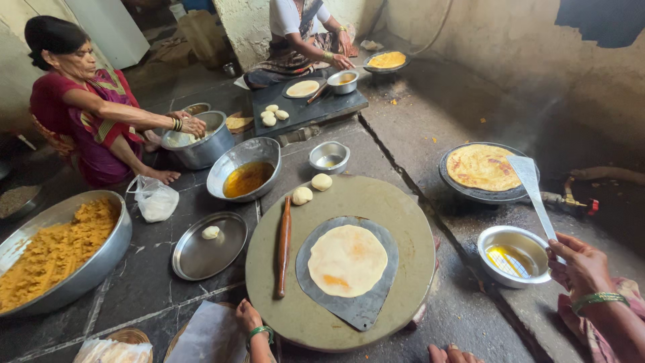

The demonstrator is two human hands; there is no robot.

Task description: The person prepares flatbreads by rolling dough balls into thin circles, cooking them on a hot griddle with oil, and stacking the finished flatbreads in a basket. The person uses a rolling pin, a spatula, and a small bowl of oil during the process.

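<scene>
Turner (531,185): long flat blade, right hand (583,265) fingers wrapped round handle, tip over flatbread (482,167) cooking on pan (463,193). Step: tending bread. Next needs blade slid under. Left hand (248,316) by round board (416,228), fingers loose, holding nothing.
</scene>
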